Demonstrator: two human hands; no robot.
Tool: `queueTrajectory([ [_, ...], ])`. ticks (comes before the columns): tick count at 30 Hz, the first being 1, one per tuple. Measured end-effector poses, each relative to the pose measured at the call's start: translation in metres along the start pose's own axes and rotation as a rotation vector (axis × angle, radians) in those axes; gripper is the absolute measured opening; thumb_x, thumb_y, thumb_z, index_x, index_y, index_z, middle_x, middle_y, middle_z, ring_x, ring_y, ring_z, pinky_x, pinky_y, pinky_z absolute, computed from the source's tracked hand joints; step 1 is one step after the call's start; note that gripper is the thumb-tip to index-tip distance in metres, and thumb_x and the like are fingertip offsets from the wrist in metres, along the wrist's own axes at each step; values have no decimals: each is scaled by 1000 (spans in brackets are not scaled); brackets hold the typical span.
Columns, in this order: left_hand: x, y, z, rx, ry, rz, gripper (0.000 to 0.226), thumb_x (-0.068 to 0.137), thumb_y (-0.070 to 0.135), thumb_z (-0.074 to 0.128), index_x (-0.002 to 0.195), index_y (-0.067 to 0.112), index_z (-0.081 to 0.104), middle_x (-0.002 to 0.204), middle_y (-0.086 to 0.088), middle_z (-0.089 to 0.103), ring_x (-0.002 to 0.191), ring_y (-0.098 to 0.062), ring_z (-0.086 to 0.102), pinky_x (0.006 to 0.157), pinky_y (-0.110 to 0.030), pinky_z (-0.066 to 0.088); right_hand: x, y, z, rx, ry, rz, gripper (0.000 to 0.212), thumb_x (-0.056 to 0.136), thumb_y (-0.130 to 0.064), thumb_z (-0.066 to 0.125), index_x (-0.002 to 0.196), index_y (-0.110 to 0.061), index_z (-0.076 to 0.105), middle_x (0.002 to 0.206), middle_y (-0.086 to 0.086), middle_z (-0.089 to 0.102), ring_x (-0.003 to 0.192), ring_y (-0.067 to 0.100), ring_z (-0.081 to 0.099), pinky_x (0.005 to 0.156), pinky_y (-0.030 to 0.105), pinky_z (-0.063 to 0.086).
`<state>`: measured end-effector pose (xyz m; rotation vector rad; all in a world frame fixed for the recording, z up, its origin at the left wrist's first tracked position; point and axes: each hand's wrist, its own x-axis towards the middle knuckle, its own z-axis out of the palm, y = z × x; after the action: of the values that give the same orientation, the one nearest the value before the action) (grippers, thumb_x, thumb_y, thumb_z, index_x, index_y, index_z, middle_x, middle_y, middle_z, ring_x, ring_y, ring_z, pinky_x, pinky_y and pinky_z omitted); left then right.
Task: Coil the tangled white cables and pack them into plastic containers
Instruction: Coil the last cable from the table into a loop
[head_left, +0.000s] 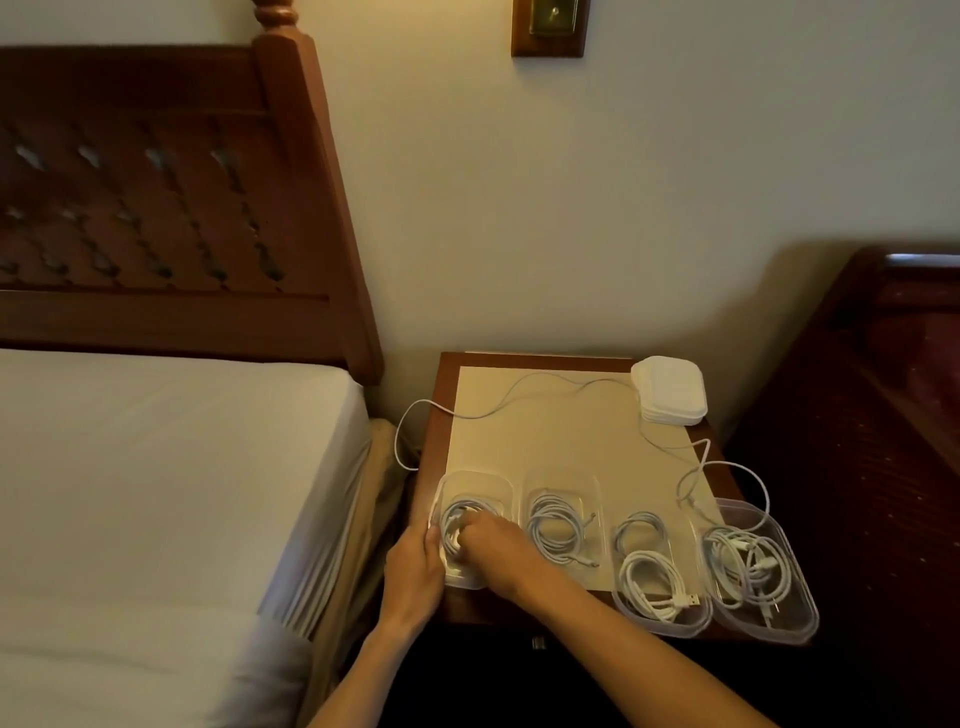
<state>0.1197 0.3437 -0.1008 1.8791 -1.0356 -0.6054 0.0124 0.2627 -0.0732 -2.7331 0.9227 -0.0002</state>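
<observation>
Four clear containers (563, 486) are sitting in a row, each holding coiled white cables (555, 525); one loose cable (519, 395) is trailing behind.

Bedroom: bed (156, 493), wooden headboard (156, 208), nightstand (441, 374)

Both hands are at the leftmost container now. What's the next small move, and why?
Probably press the coil flat into the leftmost container, then let go: the right hand is on the cable inside it while the left hand steadies its edge.
</observation>
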Motion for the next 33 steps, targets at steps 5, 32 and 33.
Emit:
queueTrajectory([
  [5,1,-6,2,5,2,-40,26,101,28,40,90,23,64,83,7,65,73,-11,63,64,-43,55,-14,19,-13,57,312,-114,31,92,-24,45,97,-6,70,102,9,66,95,27,60,72,42,55],
  [32,16,138,-17,146,142,434,28,96,26,57,123,19,59,123,11,54,93,-3,54,75,0,38,-54,153,-158,626,701,804,37,100,-31,46,87,-13,75,73,3,68,69,20,64,71,32,52],
  [33,23,160,-16,125,124,509,28,96,22,56,124,20,59,125,12,53,89,-4,56,75,0,40,-51,145,-173,606,709,702,38,101,-31,46,85,-13,75,77,3,68,74,21,63,73,33,50],
])
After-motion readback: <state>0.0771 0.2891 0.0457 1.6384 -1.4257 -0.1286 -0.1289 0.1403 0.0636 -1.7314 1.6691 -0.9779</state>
